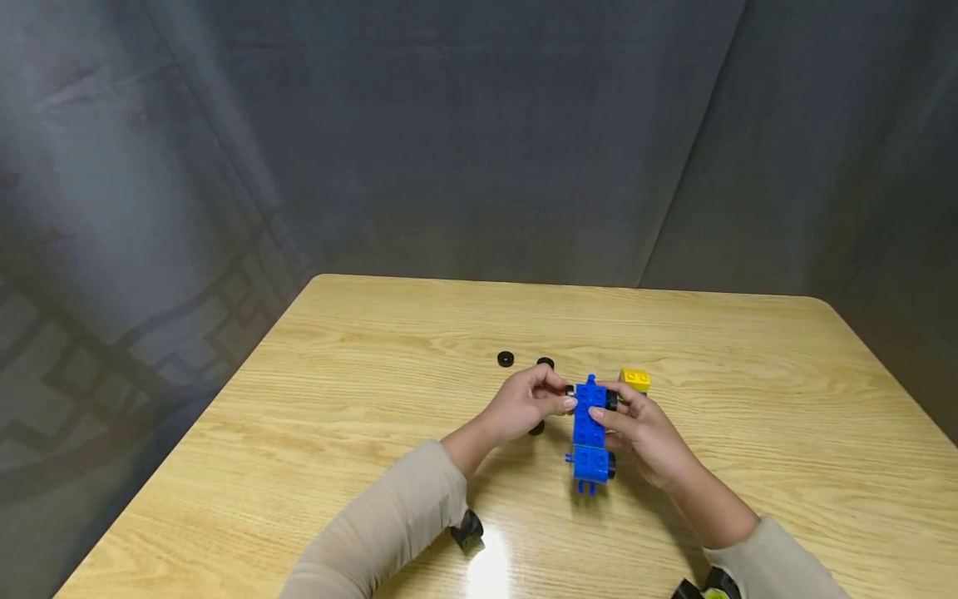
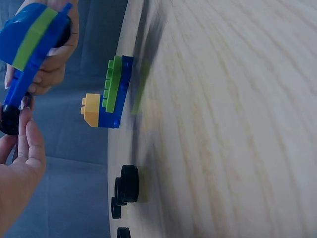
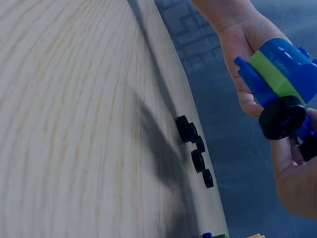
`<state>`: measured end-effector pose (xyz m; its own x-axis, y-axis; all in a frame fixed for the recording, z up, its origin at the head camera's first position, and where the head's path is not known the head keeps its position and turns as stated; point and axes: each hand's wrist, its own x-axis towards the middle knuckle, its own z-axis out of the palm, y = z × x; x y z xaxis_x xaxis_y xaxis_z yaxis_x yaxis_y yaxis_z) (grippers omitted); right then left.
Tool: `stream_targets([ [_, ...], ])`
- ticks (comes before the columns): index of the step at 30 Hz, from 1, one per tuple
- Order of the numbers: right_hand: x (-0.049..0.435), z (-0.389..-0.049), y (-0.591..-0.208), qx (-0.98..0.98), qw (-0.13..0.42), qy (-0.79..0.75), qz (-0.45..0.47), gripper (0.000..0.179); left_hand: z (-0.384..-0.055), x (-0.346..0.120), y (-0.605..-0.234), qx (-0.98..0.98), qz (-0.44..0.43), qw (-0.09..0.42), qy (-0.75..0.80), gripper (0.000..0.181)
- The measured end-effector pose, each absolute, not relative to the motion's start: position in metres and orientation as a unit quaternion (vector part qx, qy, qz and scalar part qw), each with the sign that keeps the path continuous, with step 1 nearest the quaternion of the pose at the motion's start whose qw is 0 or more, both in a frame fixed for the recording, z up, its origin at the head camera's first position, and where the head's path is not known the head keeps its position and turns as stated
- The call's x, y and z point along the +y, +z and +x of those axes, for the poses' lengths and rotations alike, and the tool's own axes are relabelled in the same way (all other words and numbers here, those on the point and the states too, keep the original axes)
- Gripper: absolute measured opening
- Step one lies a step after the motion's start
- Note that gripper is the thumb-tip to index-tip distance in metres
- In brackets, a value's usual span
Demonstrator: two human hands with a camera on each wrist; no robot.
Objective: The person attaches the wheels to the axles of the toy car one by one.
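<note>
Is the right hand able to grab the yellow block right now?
Probably not this second: the right hand is busy holding the blue car. If it let go, the way looks free, since the yellow block sits close by with nothing seen between.

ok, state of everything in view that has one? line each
Toy car: held off the table
Right-side wheels: on the car
Near left peg: bare
Held wheel: at the car's far left; fully seated or not, can't tell
Loose wheels: flat on the table
Block stack: joined, upright on the table, studs up
Left hand: pinching the held wheel
Right hand: gripping the car
</note>
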<state>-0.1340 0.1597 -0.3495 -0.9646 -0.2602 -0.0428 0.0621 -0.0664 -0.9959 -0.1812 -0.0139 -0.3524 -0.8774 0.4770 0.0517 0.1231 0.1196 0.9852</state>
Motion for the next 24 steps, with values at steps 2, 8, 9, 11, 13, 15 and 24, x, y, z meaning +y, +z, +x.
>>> stream_targets([
  [2, 0.159, -0.134, -0.35, 0.673, 0.112, -0.727, -0.073, 0.045, -0.181, -0.014, -0.352, 0.732, 0.203, 0.143, 0.635, 0.018],
  [8, 0.159, -0.135, -0.35, 0.673, 0.112, -0.728, -0.066, 0.049, -0.176, -0.015, -0.34, 0.724, 0.204, 0.144, 0.642, 0.019],
  [9, 0.159, -0.135, -0.35, 0.675, 0.11, -0.727, -0.063, 0.049, -0.175, -0.015, -0.337, 0.724, 0.203, 0.144, 0.643, 0.019],
  [11, 0.159, -0.135, -0.349, 0.679, 0.105, -0.725, -0.054, 0.049, -0.172, -0.015, -0.331, 0.725, 0.2, 0.144, 0.643, 0.017],
  [13, 0.159, -0.136, -0.349, 0.679, 0.105, -0.725, -0.046, 0.049, -0.171, -0.015, -0.328, 0.725, 0.194, 0.146, 0.645, 0.017],
  [15, 0.159, -0.136, -0.349, 0.678, 0.109, -0.726, -0.044, 0.05, -0.171, -0.015, -0.326, 0.716, 0.19, 0.149, 0.655, 0.018],
  [24, 0.159, -0.136, -0.354, 0.663, 0.12, -0.737, -0.051, 0.008, -0.179, -0.016, -0.332, 0.711, 0.171, 0.145, 0.667, 0.018],
])
